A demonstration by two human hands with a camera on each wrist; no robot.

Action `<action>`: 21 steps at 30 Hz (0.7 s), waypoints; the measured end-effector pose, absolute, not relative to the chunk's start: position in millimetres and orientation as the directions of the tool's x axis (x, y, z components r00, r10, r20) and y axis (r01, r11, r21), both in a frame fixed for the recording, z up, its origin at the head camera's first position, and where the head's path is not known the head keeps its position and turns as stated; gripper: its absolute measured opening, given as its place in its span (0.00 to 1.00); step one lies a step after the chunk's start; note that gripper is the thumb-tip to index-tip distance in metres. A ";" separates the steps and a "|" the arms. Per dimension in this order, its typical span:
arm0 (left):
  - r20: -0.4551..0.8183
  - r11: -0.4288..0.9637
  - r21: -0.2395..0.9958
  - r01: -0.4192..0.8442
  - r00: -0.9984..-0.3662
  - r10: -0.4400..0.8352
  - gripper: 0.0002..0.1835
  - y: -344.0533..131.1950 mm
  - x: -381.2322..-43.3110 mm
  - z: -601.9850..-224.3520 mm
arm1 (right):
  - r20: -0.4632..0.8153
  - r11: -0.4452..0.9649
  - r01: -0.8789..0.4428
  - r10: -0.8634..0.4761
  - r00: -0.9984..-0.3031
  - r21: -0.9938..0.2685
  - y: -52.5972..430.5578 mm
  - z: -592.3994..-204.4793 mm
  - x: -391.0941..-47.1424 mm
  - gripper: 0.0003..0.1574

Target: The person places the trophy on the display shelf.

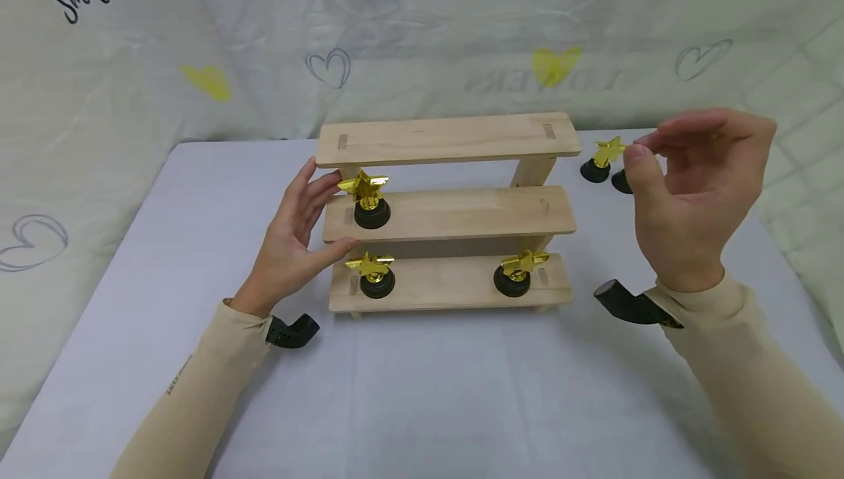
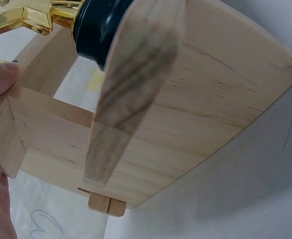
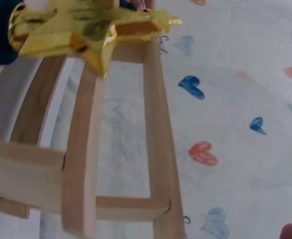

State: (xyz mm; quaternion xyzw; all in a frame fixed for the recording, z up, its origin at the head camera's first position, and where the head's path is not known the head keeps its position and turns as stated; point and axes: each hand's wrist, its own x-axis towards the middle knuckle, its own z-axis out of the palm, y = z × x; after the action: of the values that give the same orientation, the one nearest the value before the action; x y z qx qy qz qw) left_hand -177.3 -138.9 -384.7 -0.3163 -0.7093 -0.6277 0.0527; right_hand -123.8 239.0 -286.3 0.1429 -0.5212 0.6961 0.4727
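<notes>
A three-tier wooden shelf [image 1: 455, 215] stands on the table. My left hand [image 1: 290, 234] holds its left side, thumb by the front of the middle tier and fingers farther back; in the left wrist view the thumb [image 2: 1, 77] and fingers lie on opposite sides of a wooden piece. Beside that hand, a gold star trophy [image 1: 371, 208] stands on the middle tier. The bottom tier carries one trophy at left [image 1: 377, 281] and one at right [image 1: 513, 280]. My right hand [image 1: 708, 190] is raised, fingers loosely bent, nothing visible in it. It partly covers a trophy base [image 1: 621, 182].
Another star trophy [image 1: 596, 168] stands on the white table [image 1: 422, 391] at the back right, beside the half-hidden one. A patterned sheet [image 1: 422, 25] hangs behind the table. Black camera mounts [image 1: 293, 331] stick out from both wrists.
</notes>
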 end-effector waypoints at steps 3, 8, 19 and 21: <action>0.473 0.019 0.855 0.518 -0.794 0.381 0.65 -139.4 -177.5 -384.8 | 0.673 -0.026 -0.796 0.519 -0.528 -0.604 250.6 -292.9 -129.4 0.20; 0.473 0.029 0.852 0.523 -0.792 0.386 0.65 -140.1 -177.8 -385.1 | 0.650 -0.021 -0.786 0.548 -0.526 -0.618 264.2 -302.7 -135.5 0.20; 0.474 0.045 0.847 0.529 -0.792 0.386 0.65 -140.0 -177.7 -384.7 | 0.657 0.034 -0.782 0.565 -0.499 -0.622 281.6 -304.6 -142.8 0.18; 0.475 0.045 0.847 0.530 -0.791 0.386 0.65 -140.3 -177.9 -384.7 | 0.648 0.048 -0.774 0.581 -0.492 -0.631 284.8 -305.2 -144.2 0.18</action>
State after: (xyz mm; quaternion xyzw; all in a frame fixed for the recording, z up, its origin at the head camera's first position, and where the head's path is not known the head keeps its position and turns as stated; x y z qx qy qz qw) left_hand -177.9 -140.3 -384.7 -0.3178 -0.7205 -0.6136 0.0587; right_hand -144.2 284.8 -305.2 0.0918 -0.5278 0.6839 0.4953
